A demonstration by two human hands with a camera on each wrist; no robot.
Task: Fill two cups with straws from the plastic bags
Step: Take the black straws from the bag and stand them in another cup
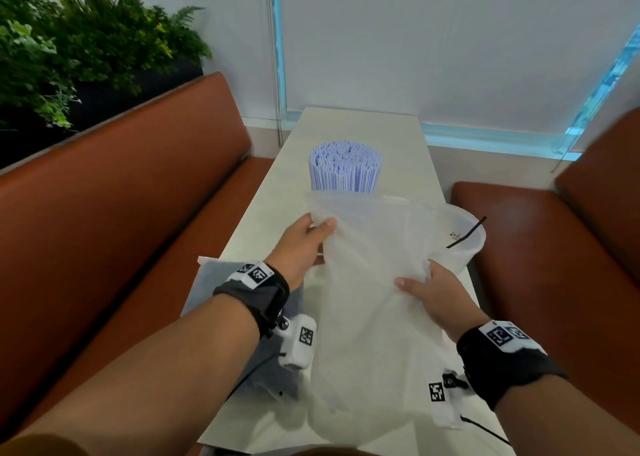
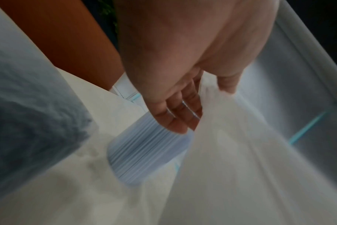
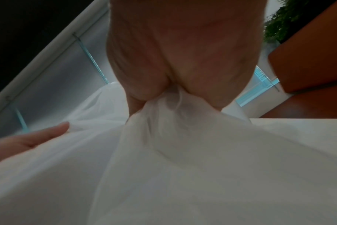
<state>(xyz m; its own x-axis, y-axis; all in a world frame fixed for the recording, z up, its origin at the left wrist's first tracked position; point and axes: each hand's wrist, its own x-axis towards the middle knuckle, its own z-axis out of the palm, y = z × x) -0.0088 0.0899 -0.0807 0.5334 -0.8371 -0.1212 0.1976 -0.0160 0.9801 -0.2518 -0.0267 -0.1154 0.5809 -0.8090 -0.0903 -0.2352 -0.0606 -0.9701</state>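
A clear plastic bag [image 1: 374,299] hangs limp and looks empty above the white table [image 1: 360,133]. My left hand [image 1: 322,234] pinches its upper left edge, thumb on the front. My right hand [image 1: 420,279] grips a bunched fold of its right side. Behind the bag stands a cup packed with pale purple straws [image 1: 344,170]. A clear cup [image 1: 467,247] at the right holds one black straw [image 1: 465,232]. In the left wrist view my fingers [image 2: 175,121] hold the bag [image 2: 240,159] just above the filled cup [image 2: 144,152]. The right wrist view has my hand [image 3: 164,94] clenched on the bag [image 3: 183,167].
A second frosted bag [image 1: 242,317] with dark contents lies on the table under my left wrist. Brown bench seats [image 1: 138,213] flank the narrow table on both sides. A window with a blind [image 1: 450,40] closes the far end. Plants [image 1: 69,50] stand at the back left.
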